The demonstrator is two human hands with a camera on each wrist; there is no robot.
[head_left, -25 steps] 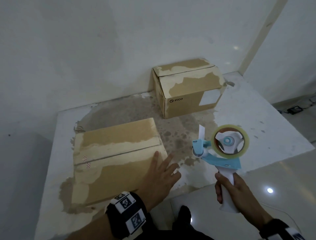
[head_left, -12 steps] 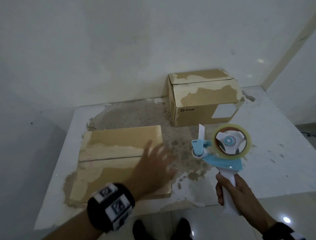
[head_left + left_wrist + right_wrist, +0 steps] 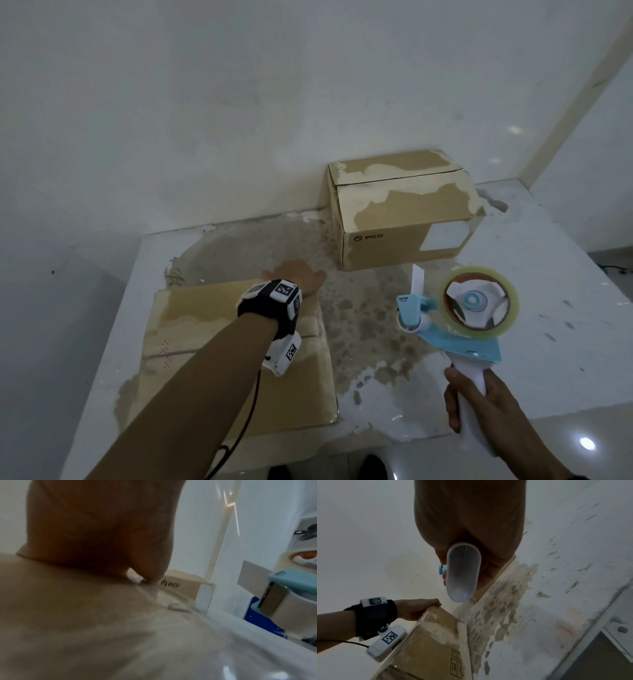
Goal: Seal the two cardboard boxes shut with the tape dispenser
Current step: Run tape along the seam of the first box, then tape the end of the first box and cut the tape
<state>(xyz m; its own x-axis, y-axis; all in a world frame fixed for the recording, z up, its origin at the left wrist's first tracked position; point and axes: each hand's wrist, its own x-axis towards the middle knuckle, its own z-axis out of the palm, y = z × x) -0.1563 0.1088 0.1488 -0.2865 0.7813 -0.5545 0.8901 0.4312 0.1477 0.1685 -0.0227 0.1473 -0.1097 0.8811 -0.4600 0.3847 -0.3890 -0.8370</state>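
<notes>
A flat cardboard box lies at the near left of the table, its flaps down and the seam bare. My left hand reaches over its far right corner, palm on top and fingers hooked over the far edge, as the right wrist view shows at the left hand. A second, taller box marked PICO stands at the back by the wall. My right hand grips the white handle of the blue tape dispenser, held upright in the air right of the near box. A tape tab sticks up from it.
The white table has a stained, peeling patch between the boxes. White walls close off the back and the right. The table's front edge runs just under my right hand, with tiled floor below.
My left hand has slid from the near box's near right edge up to its far right corner. The right hand has kept the dispenser about where it was.
</notes>
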